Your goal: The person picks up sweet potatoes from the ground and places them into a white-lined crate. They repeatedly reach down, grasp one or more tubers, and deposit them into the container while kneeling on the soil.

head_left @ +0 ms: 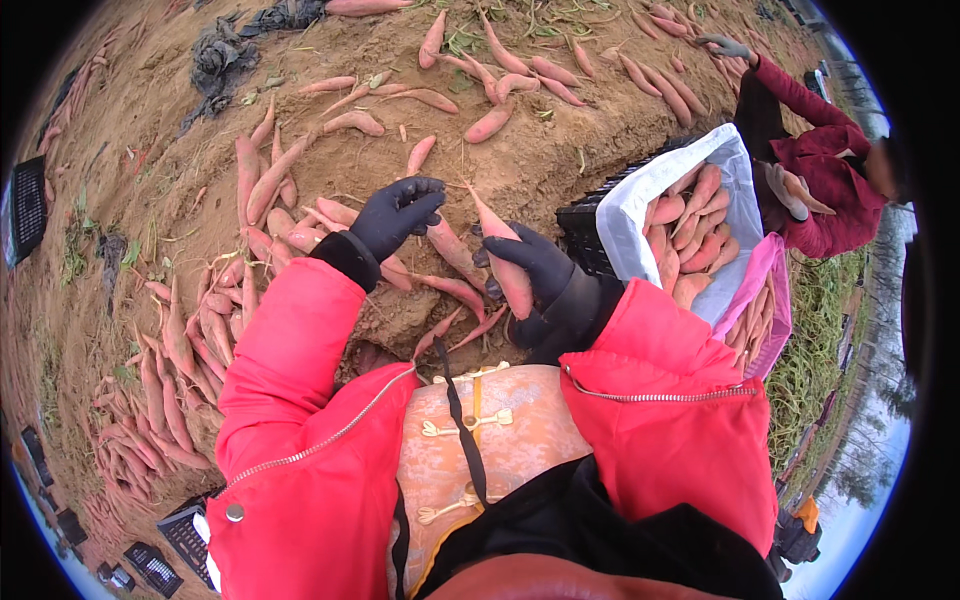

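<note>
In the head view, the right grip (545, 275), a black-gloved hand, is closed around a pinkish sweet potato (497, 230), fingers wrapped over its middle. The root stands tilted, its thin tip pointing up and toward the left grip (398, 218), its thicker end below the right fingers. The left grip, gloved in black too, is just beside that tip with its fingers bent inward; whether they pinch anything cannot be told. Another sweet potato (455, 248) lies on the soil (400, 320) between the two grips.

To the left of the left grip, a broad heap of sweet potatoes (175, 340) spreads; beyond both grips, more loose roots (490, 120) are scattered. Right of the right grip stands a black crate (588, 222) with a white liner (738, 165), holding sweet potatoes, and next to it a pink bag (778, 335). Past the crate, a co-worker in a dark red sleeve (812, 108) holds a root (806, 194) in a gloved hand (783, 190).
</note>
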Demonstrator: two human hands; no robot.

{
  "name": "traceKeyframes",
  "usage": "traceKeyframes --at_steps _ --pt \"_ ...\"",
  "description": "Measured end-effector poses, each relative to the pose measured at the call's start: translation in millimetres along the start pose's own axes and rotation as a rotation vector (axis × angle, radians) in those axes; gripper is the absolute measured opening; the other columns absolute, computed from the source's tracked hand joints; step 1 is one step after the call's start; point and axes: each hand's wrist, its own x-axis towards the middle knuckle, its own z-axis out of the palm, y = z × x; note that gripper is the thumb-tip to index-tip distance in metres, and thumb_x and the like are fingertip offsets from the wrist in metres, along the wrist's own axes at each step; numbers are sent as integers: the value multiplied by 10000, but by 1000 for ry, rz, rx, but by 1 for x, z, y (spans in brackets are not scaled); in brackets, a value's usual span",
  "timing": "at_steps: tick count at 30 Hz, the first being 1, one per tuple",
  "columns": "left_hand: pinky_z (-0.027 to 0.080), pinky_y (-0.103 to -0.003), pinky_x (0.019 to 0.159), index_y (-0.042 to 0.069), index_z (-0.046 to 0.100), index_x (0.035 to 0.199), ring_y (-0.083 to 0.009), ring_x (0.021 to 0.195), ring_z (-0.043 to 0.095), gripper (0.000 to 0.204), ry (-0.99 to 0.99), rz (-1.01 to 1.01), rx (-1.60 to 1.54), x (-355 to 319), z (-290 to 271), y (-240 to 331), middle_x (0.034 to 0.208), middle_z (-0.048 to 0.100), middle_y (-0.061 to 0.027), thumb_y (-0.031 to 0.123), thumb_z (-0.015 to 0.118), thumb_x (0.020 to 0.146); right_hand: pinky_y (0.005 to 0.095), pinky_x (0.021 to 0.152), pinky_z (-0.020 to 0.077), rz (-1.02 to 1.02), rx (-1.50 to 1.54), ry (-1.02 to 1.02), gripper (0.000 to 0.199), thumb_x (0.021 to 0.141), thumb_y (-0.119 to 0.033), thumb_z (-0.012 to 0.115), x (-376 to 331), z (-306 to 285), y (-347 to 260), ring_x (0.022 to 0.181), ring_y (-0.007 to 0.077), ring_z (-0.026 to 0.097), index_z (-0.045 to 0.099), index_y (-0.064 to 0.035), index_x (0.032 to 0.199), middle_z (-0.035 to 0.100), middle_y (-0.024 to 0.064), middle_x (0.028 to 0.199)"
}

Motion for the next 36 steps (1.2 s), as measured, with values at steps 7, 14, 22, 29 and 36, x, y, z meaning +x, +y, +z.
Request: traceKeyframes --at_steps 7,14,22,29,36 --pt "451 -234 543 91 581 1070 -109 680 581 314 283 -197 97 125 -99 -21 861 582 -4 308 629 848 261 797 420 -78 -77 -57 389 862 -192 568 -10 -9 -18 910 124 539 481 4 1187 587 53 990" --pt "523 -323 667 55 518 1153 -202 850 606 299 496 -94 -322 284 -142 -12 1024 572 -78 246 508 923 271 648 472 88 173 172 329 857 -162 600 25 -42 -41 764 143 581 496 10 1118 597 73 911" --pt "479 -411 884 128 478 1257 -288 1080 523 432 528 -198 -312 379 -138 -9 1211 517 -124 351 560 896 239 624 448 94 200 260 303 855 -160 619 24 -68 -56 729 98 551 515 -4 1093 577 42 838" --pt "514 -384 780 118 477 1181 -286 956 554 340 -185 -744 -1629 444 -211 -71 1077 552 -101 284 566 898 275 774 445 112 168 249 355 862 -181 601 24 -70 -55 901 107 530 497 3 1146 576 47 987" --pt "463 -333 736 55 516 1127 -241 870 543 298 -185 -91 -1099 352 -181 -78 983 582 -91 246 567 904 266 749 450 86 95 262 359 859 -211 619 17 -64 -52 860 109 539 509 0 1128 584 42 939"
